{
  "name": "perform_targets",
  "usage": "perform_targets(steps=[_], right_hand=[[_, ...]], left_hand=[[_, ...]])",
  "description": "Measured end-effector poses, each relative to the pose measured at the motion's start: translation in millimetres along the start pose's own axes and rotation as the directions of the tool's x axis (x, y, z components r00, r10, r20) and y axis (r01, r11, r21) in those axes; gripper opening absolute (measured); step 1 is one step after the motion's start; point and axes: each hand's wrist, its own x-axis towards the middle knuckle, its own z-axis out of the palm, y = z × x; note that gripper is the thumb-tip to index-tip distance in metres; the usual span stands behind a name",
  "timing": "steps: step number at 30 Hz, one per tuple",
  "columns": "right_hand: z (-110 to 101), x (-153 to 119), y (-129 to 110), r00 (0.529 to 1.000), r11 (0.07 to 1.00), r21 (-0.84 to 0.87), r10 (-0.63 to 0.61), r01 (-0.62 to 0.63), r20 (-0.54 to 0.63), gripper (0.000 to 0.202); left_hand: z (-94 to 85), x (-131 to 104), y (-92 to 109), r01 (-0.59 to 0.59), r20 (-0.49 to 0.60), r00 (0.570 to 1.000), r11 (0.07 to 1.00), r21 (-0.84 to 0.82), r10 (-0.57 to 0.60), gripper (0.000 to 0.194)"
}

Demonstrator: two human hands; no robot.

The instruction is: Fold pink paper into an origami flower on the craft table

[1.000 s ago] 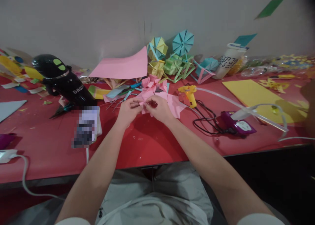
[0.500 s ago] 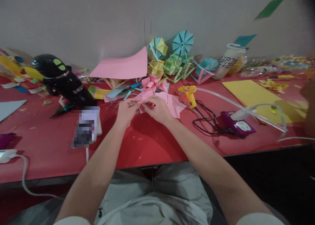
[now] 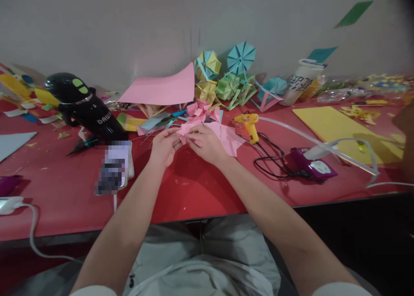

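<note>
A small folded piece of pink paper (image 3: 183, 131) is pinched between my two hands over the red table. My left hand (image 3: 164, 147) grips its left side, fingers closed. On its right side, my right hand (image 3: 207, 144) is closed on the same paper, with the fingertips partly hidden. Just behind my hands lie several folded pink paper pieces (image 3: 199, 110). Flat pink paper sheets (image 3: 230, 140) rest beside my right hand. Scissors or similar tools with blue handles (image 3: 179, 114) lie behind my left hand, partly covered.
A yellow glue gun (image 3: 248, 125) stands right of my hands, its black cable running to a purple power strip (image 3: 312, 164). A black bottle (image 3: 87, 108) and a phone (image 3: 114, 166) are at left. Folded paper umbrellas (image 3: 241, 58), a large pink sheet (image 3: 161, 86) and a cup (image 3: 300, 81) line the wall.
My fingers have shifted on the pink paper, and more of it now shows between my hands. My left hand has turned slightly. The things on the table stay put.
</note>
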Motion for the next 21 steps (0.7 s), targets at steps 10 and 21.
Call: perform_targets(steps=[10, 21], right_hand=[[-7.5, 0.1, -12.7, 0.99, 0.992, -0.126, -0.002, 0.02, 0.138, 0.027], [-5.6, 0.8, -19.2, 0.992, 0.998, -0.055, 0.046, -0.04, 0.116, 0.031]], left_hand=[[-4.1, 5.3, 5.0, 0.039, -0.009, 0.999, 0.996, -0.086, -0.04, 0.018], [-3.8, 4.0, 0.6, -0.091, -0.061, 0.994, 0.995, 0.042, 0.094, 0.027]])
